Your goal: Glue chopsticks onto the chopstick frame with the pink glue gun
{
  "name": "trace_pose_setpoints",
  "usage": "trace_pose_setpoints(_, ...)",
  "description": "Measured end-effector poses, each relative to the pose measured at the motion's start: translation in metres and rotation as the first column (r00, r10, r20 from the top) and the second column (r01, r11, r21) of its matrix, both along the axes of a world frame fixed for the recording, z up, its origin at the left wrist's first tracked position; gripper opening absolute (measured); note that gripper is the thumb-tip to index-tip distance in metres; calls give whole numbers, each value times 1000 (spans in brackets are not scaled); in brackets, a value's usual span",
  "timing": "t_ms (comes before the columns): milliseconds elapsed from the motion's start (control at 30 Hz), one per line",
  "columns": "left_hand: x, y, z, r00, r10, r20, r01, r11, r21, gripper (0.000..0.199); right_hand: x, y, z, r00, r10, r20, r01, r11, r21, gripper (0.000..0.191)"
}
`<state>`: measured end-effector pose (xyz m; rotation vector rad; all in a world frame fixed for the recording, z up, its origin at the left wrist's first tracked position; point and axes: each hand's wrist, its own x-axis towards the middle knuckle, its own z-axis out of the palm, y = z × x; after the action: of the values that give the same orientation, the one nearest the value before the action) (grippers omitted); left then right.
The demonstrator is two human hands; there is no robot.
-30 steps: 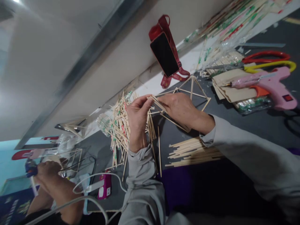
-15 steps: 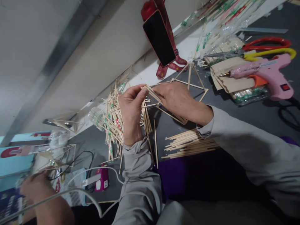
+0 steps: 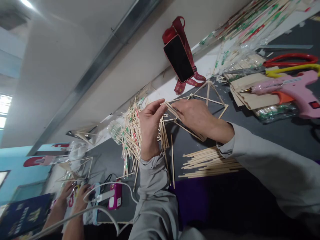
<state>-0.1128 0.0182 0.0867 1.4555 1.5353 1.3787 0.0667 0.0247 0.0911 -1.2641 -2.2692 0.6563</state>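
My left hand (image 3: 151, 123) is closed, with thumb and forefinger pinching the near ends of a few thin wooden sticks (image 3: 172, 110). My right hand (image 3: 197, 115) closes around the same sticks from the other side; its fingertips are partly hidden. Beyond and below it is a frame of joined sticks (image 3: 215, 100), with peaked corners, partly covered by the hand. To the left of my left wrist lies a heap of loose sticks (image 3: 131, 136), some in green-marked wrappers. A row of sticks (image 3: 205, 163) lies under my right forearm.
A pink glue gun (image 3: 280, 86) rests on folded cardboard (image 3: 260, 100), with red-and-yellow scissors (image 3: 272, 68) behind. A phone (image 3: 178, 59) leans against a red bottle (image 3: 169, 35). A magenta power adapter (image 3: 115, 196) and white cable lie left. A co-worker's hands (image 3: 81, 196) are beyond.
The camera view has shifted, so everything sits lower and further right. My hands keep the same hold on the sticks. Both of the co-worker's hands now show.
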Motion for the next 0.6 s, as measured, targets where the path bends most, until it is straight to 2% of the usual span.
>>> trace_pose_setpoints(200,1,0,0,999,-20,46,20,1000,-16,27,-1,-2,0,999,-9,36,7,999,44,33)
trace_pose_setpoints(333,0,0,-2,998,-48,35,48,999,4,27,6,-7,6,997,-30,74,16,981,191,34)
trace_pose_setpoints(467,1,5,-3,999,-46,-1,46,999,30,25,13,-1,22,978,-135,159,64,919,390,32)
trace_pose_setpoints(600,4,15,2,1000,-7,8,7,1000,2,21,5,15,42,938,-87,336,-54,919,391,29)
